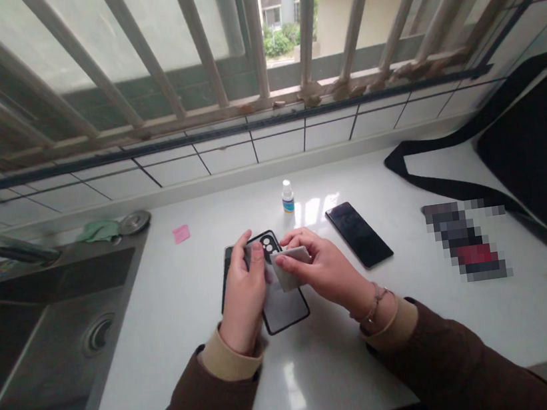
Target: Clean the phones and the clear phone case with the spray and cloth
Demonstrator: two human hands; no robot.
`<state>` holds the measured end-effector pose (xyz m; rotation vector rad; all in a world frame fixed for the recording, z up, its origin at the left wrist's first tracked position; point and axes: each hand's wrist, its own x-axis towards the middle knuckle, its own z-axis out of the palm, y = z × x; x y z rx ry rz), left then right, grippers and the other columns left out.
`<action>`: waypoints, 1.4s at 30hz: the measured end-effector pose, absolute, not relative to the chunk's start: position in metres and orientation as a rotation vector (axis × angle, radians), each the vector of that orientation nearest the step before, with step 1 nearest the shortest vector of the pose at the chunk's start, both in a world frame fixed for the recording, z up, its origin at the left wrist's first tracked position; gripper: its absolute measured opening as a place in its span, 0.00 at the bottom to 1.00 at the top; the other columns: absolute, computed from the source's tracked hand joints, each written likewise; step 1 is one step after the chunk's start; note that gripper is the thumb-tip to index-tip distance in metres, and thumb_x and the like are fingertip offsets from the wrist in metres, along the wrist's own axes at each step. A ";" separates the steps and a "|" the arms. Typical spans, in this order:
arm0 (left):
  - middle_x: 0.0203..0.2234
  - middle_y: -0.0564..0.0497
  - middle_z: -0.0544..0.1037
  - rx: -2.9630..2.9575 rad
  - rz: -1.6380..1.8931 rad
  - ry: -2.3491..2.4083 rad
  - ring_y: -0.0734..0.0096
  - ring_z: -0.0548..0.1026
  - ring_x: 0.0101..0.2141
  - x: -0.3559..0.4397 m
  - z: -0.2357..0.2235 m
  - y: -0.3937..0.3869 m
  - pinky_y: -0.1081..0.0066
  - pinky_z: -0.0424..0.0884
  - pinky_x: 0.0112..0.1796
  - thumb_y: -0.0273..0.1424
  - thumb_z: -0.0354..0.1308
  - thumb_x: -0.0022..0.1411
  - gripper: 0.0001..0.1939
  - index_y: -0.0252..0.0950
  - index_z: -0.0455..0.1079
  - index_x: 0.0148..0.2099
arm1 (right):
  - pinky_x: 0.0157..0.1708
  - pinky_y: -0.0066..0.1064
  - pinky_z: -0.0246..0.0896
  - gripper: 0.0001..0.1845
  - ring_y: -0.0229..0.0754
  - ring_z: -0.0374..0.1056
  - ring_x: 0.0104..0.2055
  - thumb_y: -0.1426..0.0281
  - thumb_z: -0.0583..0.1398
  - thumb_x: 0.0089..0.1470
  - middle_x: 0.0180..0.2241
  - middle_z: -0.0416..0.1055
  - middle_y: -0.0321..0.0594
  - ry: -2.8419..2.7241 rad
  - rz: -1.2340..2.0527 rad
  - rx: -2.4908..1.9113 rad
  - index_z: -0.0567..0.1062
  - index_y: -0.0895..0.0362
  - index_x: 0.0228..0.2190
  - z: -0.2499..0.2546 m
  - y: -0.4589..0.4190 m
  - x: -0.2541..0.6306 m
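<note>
A phone case (281, 308) with a black rim and clear back lies on the white counter (324, 360), camera cut-outs at its far end. My left hand (244, 296) grips its left side, fingers curled over the edge. My right hand (323, 267) pinches a small folded grey cloth (292, 266) and holds it over the upper part of the case, touching the left fingers. A black phone (359, 233) lies face up just right of my hands. A small white bottle with a blue label (287, 197) stands behind them.
A steel sink (42, 329) with a tap (1, 246) fills the left side. A pink note (181, 233) and a green cloth (99, 230) lie near its far corner. A black bag with a strap (539, 156) sits at the right, with a blurred object (470, 243) beside it. A barred window is behind.
</note>
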<state>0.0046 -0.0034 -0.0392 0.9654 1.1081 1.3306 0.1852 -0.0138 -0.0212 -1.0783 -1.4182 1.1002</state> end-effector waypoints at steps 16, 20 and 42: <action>0.72 0.33 0.62 1.763 0.943 1.294 0.39 0.60 0.73 0.010 -0.049 -0.008 0.41 0.56 0.71 0.48 0.72 0.61 0.42 0.39 0.66 0.72 | 0.33 0.34 0.57 0.16 0.45 0.72 0.33 0.59 0.70 0.61 0.29 0.78 0.39 -1.587 0.846 -1.735 0.75 0.54 0.27 -0.037 -0.001 0.194; 0.73 0.32 0.61 1.936 0.744 1.267 0.34 0.58 0.74 0.009 -0.050 -0.011 0.35 0.52 0.71 0.47 0.78 0.54 0.48 0.41 0.66 0.72 | 0.37 0.36 0.59 0.15 0.48 0.72 0.36 0.62 0.69 0.63 0.32 0.77 0.43 -1.675 0.727 -1.773 0.75 0.54 0.28 -0.039 0.000 0.194; 0.76 0.25 0.53 2.245 0.532 1.241 0.34 0.54 0.75 0.012 -0.054 -0.026 0.36 0.57 0.70 0.42 0.84 0.45 0.73 0.40 0.42 0.81 | 0.47 0.42 0.67 0.12 0.56 0.72 0.50 0.60 0.67 0.66 0.47 0.75 0.52 -1.769 0.155 -1.950 0.80 0.57 0.38 -0.034 0.004 0.222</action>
